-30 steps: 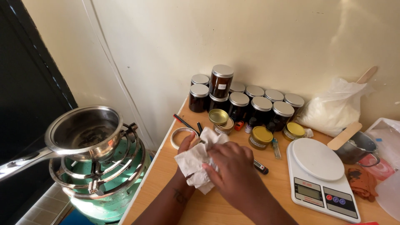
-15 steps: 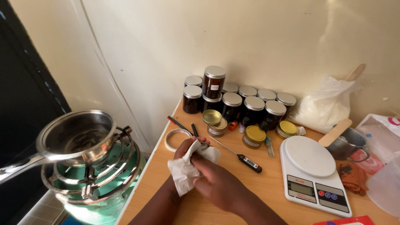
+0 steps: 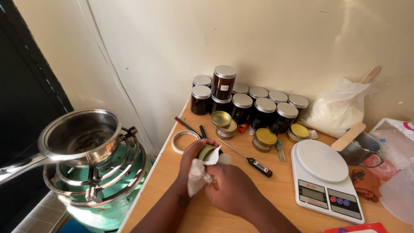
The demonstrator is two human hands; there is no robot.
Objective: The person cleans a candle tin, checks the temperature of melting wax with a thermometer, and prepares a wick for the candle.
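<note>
Wooden table [image 3: 276,194]: fills the lower right of the view, set against a pale wall.

Gas burner [image 3: 103,194]: green body with a wire pot stand, off the table's left edge at 8 o'clock. A steel saucepan [image 3: 79,136] sits on it, handle running out to 9 o'clock.

Kitchen scale [image 3: 323,177]: white, round platter, at 3 o'clock from the hands and well apart from them.

Plastic bag of white powder [image 3: 340,110]: against the wall at 2 o'clock, a wooden spatula [image 3: 371,74] behind it.

Dark jars [image 3: 250,103]: silver-lidded, clustered at 12 o'clock along the wall, one stacked on another. Small gold tins [image 3: 265,139] stand just in front of them.

Probe thermometer [image 3: 254,162]: lies flat at 2 o'clock from the hands, near them.

Tape roll [image 3: 184,141]: lies flat at 11 o'clock from the hands, just beside the left hand.

Left hand [image 3: 194,159]: fingers curled around a small round tin [image 3: 207,152], gripping its side. The tin is held above the table near its left edge.

Right hand [image 3: 230,190]: fingers bunched together, pinching a crumpled white cloth [image 3: 198,177] against the tin. The cloth hangs between both hands, touching each.
</note>
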